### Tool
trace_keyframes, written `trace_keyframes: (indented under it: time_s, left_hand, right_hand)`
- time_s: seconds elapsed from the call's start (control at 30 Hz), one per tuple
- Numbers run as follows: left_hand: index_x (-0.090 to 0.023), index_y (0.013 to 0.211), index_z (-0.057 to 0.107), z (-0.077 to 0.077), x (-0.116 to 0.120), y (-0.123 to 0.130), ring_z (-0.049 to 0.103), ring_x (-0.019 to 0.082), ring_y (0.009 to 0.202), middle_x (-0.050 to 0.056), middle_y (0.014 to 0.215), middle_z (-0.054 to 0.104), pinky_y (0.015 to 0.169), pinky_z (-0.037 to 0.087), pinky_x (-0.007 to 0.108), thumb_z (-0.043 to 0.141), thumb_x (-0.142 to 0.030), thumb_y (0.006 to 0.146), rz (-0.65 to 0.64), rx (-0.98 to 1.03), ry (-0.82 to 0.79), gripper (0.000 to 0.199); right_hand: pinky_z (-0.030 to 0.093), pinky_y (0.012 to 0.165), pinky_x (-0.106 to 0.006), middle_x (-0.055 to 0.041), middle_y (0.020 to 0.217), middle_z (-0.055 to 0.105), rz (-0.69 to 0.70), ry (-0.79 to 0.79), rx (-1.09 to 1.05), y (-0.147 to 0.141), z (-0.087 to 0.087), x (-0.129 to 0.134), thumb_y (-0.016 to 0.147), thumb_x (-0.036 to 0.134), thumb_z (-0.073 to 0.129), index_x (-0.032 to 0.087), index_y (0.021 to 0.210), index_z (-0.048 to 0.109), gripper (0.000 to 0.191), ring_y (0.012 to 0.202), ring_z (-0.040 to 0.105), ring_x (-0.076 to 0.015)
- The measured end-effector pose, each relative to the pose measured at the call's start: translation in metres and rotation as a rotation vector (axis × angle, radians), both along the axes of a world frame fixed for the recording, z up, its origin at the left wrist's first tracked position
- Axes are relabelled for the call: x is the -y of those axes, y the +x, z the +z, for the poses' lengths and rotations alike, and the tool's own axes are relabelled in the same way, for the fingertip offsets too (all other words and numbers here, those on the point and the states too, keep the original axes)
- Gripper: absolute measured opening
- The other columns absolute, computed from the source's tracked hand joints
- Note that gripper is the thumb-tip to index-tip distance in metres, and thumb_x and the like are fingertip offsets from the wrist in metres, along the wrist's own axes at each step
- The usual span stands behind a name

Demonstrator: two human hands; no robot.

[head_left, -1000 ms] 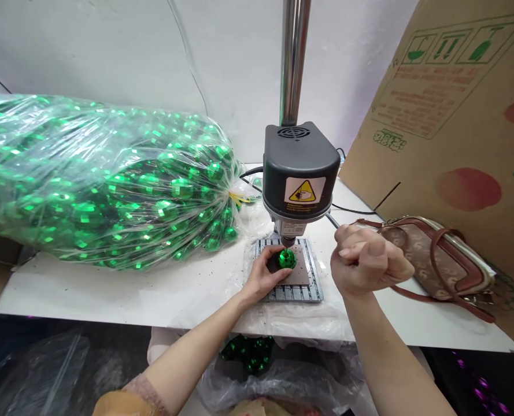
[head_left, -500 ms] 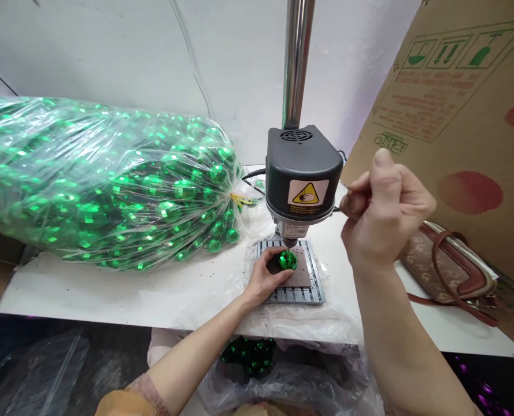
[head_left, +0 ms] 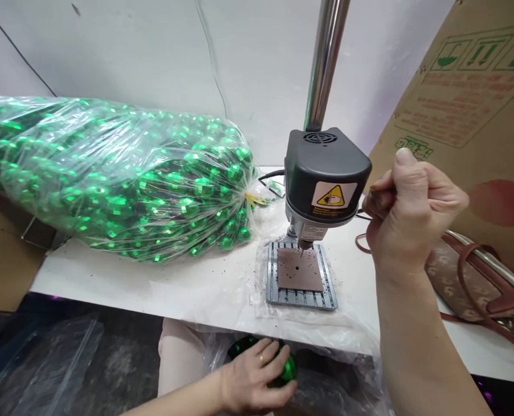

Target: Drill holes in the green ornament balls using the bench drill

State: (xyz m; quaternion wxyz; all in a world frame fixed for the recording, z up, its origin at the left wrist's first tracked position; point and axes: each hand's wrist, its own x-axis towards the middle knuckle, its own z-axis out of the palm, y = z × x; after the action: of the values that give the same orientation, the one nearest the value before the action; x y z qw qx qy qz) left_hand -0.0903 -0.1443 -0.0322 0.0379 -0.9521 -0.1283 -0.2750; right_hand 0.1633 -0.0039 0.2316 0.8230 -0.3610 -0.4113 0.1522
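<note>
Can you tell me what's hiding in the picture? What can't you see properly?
In the head view:
- Shiny green faceted ball: the left hand covers most of it.
- Thin metal lever: the right hand hides its end.
- Clear plastic sack of green balls: the left edge cuts it off.
- Brown patterned handbag: the right edge cuts it off.
</note>
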Motion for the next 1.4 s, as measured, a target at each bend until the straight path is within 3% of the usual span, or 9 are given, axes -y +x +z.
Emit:
trace_keyframes:
  time_s: [0.17,0.23,0.33,0.4,0.5,0.63,0.77,1.03,1.4]
  left_hand:
    - [-0.025,0.138,0.060,-0.022,0.016,-0.035,0.065,0.028,0.128,0.014,0.141,0.069,0.105,0.059,0.041,0.076,-0.058,0.090,0.118,-0.096,0.038,0.060]
    - [-0.027,0.135,0.062,-0.010,-0.001,-0.057,0.065,0.027,0.128,0.011,0.135,0.072,0.107,0.058,0.042,0.076,-0.045,0.092,0.274,0.108,0.106,0.048]
    - [-0.032,0.137,0.061,0.022,-0.041,-0.102,0.064,0.032,0.130,0.012,0.133,0.068,0.110,0.055,0.051,0.075,-0.024,0.092,0.805,0.345,0.149,0.048]
    - [-0.029,0.137,0.063,0.042,-0.072,-0.131,0.056,0.040,0.140,0.017,0.142,0.061,0.118,0.046,0.062,0.075,-0.030,0.093,1.104,0.385,0.121,0.046]
    - [-0.021,0.146,0.058,0.055,-0.114,-0.155,0.034,0.049,0.157,0.025,0.162,0.039,0.124,0.033,0.071,0.075,-0.047,0.092,1.275,0.376,-0.025,0.063]
    - [-0.014,0.159,0.042,0.049,-0.159,-0.153,0.001,0.057,0.164,0.032,0.174,0.003,0.125,0.017,0.079,0.082,-0.058,0.081,1.304,0.397,-0.142,0.098]
    - [-0.011,0.158,0.042,0.046,-0.202,-0.149,-0.014,0.060,0.162,0.034,0.175,-0.005,0.121,0.004,0.086,0.083,-0.062,0.078,1.355,0.476,-0.158,0.103]
    - [-0.019,0.134,0.070,0.077,-0.262,-0.190,0.019,0.048,0.163,0.025,0.166,0.038,0.132,0.008,0.071,0.069,-0.054,0.092,1.170,0.426,-0.111,0.055]
    - [-0.026,0.113,0.081,0.080,-0.251,-0.210,0.044,0.042,0.148,0.018,0.137,0.066,0.130,0.013,0.070,0.052,-0.036,0.098,0.933,0.044,-0.192,0.035]
  right_hand:
    - [0.017,0.037,-0.026,0.0089,0.040,0.039,0.013,0.003,-0.010,0.000,0.001,0.002,0.085,0.034,0.069,0.021,0.054,0.059,0.035,0.035,0.031,-0.0038]
    - [0.016,0.037,-0.026,0.0083,0.041,0.040,0.016,-0.002,-0.020,0.000,0.001,0.002,0.084,0.035,0.071,0.020,0.054,0.059,0.035,0.035,0.032,-0.0043]
    - [0.018,0.036,-0.026,0.0077,0.041,0.040,0.015,0.014,-0.030,-0.001,0.001,0.002,0.081,0.034,0.074,0.020,0.053,0.059,0.034,0.035,0.032,-0.0042]
    - [0.019,0.036,-0.026,0.0074,0.041,0.040,0.004,0.027,-0.033,-0.002,0.001,0.001,0.081,0.033,0.073,0.020,0.052,0.059,0.034,0.035,0.032,-0.0041]
    - [0.017,0.036,-0.026,0.0068,0.041,0.039,-0.006,0.029,-0.046,-0.002,0.000,0.001,0.082,0.032,0.071,0.020,0.053,0.060,0.034,0.035,0.032,-0.0049]
    - [0.020,0.036,-0.027,0.0065,0.041,0.041,-0.010,0.016,-0.046,-0.001,0.000,0.002,0.080,0.034,0.074,0.020,0.053,0.061,0.033,0.036,0.033,-0.0056]
    - [0.021,0.037,-0.027,0.0070,0.041,0.040,-0.016,0.007,-0.042,-0.001,-0.001,0.002,0.079,0.036,0.076,0.020,0.052,0.060,0.035,0.037,0.033,-0.0052]
    - [0.020,0.037,-0.027,0.0062,0.043,0.042,-0.037,0.021,-0.041,-0.002,-0.001,0.001,0.079,0.036,0.077,0.020,0.053,0.063,0.033,0.037,0.034,-0.0046]
    - [0.020,0.037,-0.027,0.0065,0.041,0.042,-0.007,0.006,-0.018,-0.002,0.000,0.003,0.079,0.038,0.075,0.020,0.053,0.060,0.035,0.036,0.034,-0.0054]
